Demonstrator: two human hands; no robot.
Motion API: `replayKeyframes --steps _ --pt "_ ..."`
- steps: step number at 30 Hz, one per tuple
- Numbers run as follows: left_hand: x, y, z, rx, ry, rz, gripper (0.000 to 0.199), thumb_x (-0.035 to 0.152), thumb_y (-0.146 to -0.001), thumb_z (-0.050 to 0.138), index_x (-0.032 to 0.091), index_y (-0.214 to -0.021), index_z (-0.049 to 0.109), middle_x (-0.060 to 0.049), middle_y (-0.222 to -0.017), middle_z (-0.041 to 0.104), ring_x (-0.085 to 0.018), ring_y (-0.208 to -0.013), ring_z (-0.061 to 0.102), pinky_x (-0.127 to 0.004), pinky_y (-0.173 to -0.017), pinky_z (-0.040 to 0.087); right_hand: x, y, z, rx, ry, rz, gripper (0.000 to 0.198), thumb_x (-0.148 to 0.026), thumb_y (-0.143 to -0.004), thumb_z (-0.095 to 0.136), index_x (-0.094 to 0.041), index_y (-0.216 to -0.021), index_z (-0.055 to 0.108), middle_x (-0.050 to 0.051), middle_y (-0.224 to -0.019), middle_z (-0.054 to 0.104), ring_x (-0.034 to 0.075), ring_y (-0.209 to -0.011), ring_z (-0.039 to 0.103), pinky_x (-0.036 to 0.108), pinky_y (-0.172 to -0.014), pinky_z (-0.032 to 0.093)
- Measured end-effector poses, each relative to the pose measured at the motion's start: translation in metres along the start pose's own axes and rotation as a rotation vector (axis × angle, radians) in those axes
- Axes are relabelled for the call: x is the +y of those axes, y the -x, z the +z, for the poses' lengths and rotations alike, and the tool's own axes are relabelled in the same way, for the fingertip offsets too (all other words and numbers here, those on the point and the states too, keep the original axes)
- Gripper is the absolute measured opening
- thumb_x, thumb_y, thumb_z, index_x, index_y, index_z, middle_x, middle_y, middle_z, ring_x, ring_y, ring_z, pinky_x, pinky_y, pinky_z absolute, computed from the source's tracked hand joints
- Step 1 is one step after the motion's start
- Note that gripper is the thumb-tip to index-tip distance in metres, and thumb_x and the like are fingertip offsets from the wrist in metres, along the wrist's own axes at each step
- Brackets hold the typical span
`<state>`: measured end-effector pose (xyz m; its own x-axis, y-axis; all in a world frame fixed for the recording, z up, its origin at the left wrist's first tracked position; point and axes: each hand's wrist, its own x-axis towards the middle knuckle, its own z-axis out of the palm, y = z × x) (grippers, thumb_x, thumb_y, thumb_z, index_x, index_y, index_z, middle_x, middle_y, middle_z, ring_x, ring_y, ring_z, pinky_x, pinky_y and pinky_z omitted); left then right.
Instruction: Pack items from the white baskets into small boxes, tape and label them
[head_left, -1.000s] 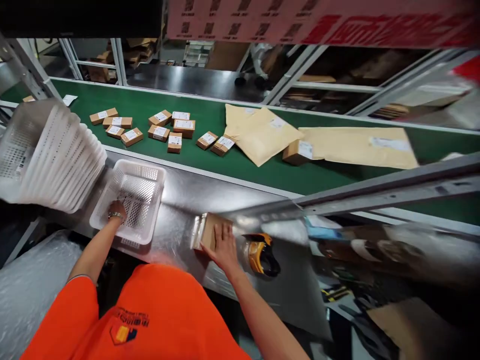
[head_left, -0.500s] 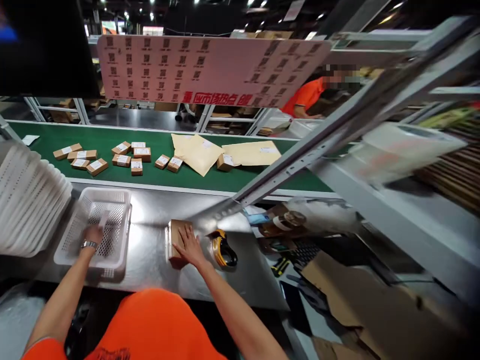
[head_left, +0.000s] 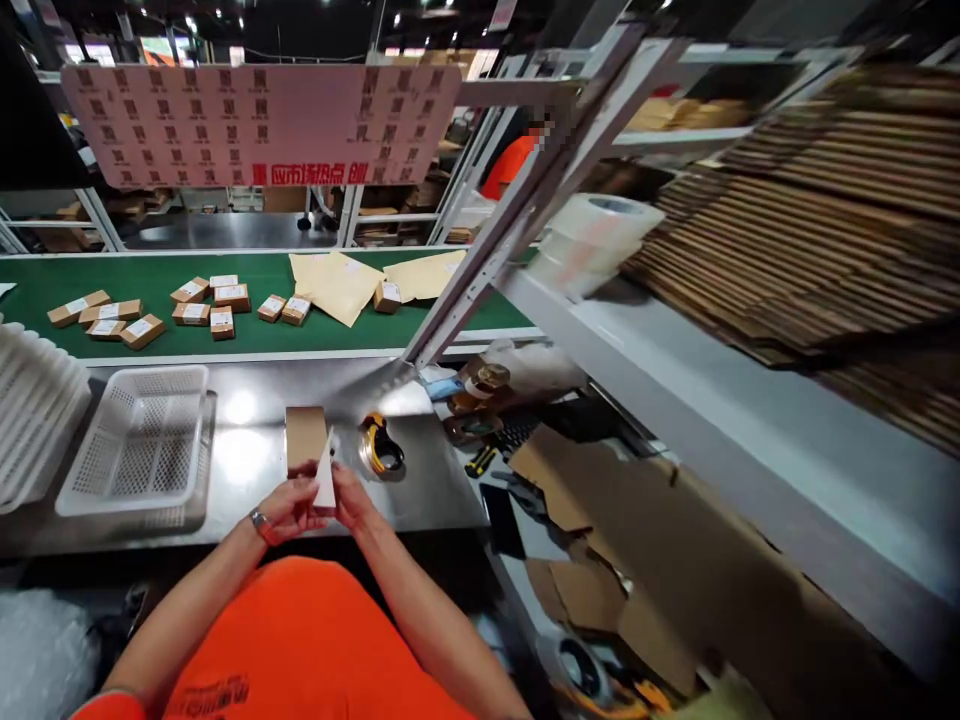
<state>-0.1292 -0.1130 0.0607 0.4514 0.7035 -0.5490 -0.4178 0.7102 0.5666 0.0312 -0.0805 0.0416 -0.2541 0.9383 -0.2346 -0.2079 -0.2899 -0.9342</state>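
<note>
My left hand (head_left: 294, 508), with a watch on its wrist, is closed on a white slip of paper (head_left: 325, 478) in front of my body. My right hand (head_left: 352, 494) pinches the slip's other side, its fingertips partly hidden. Just beyond the hands a brown cardboard box (head_left: 305, 432) rests on the metal table (head_left: 255, 515); my left fingers overlap its near end in the view, and I cannot tell whether they touch it. A yellow and black tape dispenser (head_left: 381, 445) lies to the right of the box. Left of the hands is a white perforated basket (head_left: 193, 440).
Stacked white baskets (head_left: 37, 420) stand at the far left. Beyond the table runs a green conveyor (head_left: 259, 343) carrying small labelled boxes and padded envelopes (head_left: 336, 285). A slanting metal post (head_left: 495, 235) and a shelf with tape rolls (head_left: 592, 240) and flattened cardboard (head_left: 810, 220) bound the right side.
My left hand has come out of the basket with the white slip. My right hand has left the box top and met the left at the slip. The view has swung right.
</note>
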Motion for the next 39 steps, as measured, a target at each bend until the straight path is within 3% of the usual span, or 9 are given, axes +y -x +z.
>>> replayKeyframes --steps 4,6,9,12,17,25,34,39 --pt "-0.014 -0.002 0.011 0.112 -0.110 -0.020 0.066 0.081 -0.092 0.079 0.017 -0.111 0.079 -0.014 -0.101 0.084 -0.024 -0.085 0.082 -0.028 -0.062 0.060 0.001 0.023 -0.034 0.189 -0.046 0.083 0.064 -0.076 -0.062 0.099 -0.023 -0.092 0.080 0.008 -0.083 0.084 0.032 -0.086 0.080 0.047 -0.083 0.067" --pt "-0.029 -0.007 0.020 0.187 -0.298 -0.026 0.061 0.073 -0.088 0.089 0.016 -0.104 0.081 -0.014 -0.094 0.084 -0.022 -0.077 0.080 -0.024 -0.056 0.053 0.004 0.038 -0.048 0.171 -0.051 0.127 0.062 -0.073 -0.059 0.101 -0.023 -0.088 0.079 0.005 -0.080 0.084 0.030 -0.085 0.080 0.045 -0.085 0.067" --pt "-0.056 -0.015 0.033 0.315 -0.510 0.029 0.041 0.047 -0.080 0.102 0.013 -0.091 0.082 -0.011 -0.081 0.083 -0.020 -0.068 0.076 -0.023 -0.054 0.048 0.010 0.067 -0.063 0.085 -0.136 0.210 0.062 -0.077 -0.065 0.099 -0.022 -0.087 0.079 0.005 -0.083 0.085 0.028 -0.085 0.081 0.043 -0.083 0.067" --pt "-0.078 -0.019 0.044 0.445 -0.440 0.125 0.028 0.035 -0.085 0.097 0.013 -0.094 0.084 -0.012 -0.089 0.086 -0.018 -0.068 0.075 -0.025 -0.059 0.052 0.020 0.098 -0.069 0.103 -0.226 0.211 0.062 -0.075 -0.068 0.099 -0.021 -0.094 0.083 0.007 -0.092 0.087 0.029 -0.091 0.083 0.046 -0.092 0.069" --pt "-0.102 -0.016 0.053 0.566 -0.343 0.135 0.016 0.025 -0.091 0.091 0.011 -0.097 0.084 -0.012 -0.093 0.086 -0.016 -0.065 0.073 -0.027 -0.064 0.055 0.036 0.139 -0.073 0.171 -0.305 0.183 0.060 -0.072 -0.072 0.101 -0.021 -0.101 0.087 0.010 -0.103 0.089 0.032 -0.104 0.084 0.051 -0.107 0.067" --pt "-0.124 -0.011 0.068 0.567 -0.343 0.140 0.009 0.020 -0.095 0.084 0.011 -0.095 0.082 -0.013 -0.091 0.085 -0.015 -0.065 0.071 -0.027 -0.064 0.054 0.042 0.162 -0.087 0.204 -0.275 0.180 0.061 -0.072 -0.069 0.102 -0.021 -0.099 0.088 0.009 -0.104 0.089 0.031 -0.104 0.085 0.049 -0.101 0.069" --pt "-0.131 -0.015 0.084 0.520 -0.332 0.146 0.018 0.027 -0.092 0.090 0.013 -0.097 0.081 -0.013 -0.094 0.086 -0.014 -0.065 0.070 -0.026 -0.064 0.055 0.040 0.170 -0.102 0.256 -0.228 0.161 0.060 -0.070 -0.065 0.103 -0.021 -0.096 0.088 0.010 -0.100 0.089 0.032 -0.102 0.085 0.050 -0.094 0.071" --pt "-0.128 -0.017 0.089 0.541 -0.487 0.131 0.024 0.026 -0.087 0.093 0.014 -0.102 0.078 -0.012 -0.099 0.083 -0.021 -0.078 0.076 -0.034 -0.078 0.062 0.039 0.168 -0.105 0.322 -0.182 0.133 0.062 -0.071 -0.061 0.103 -0.018 -0.091 0.089 0.011 -0.094 0.089 0.030 -0.096 0.084 0.046 -0.090 0.070"
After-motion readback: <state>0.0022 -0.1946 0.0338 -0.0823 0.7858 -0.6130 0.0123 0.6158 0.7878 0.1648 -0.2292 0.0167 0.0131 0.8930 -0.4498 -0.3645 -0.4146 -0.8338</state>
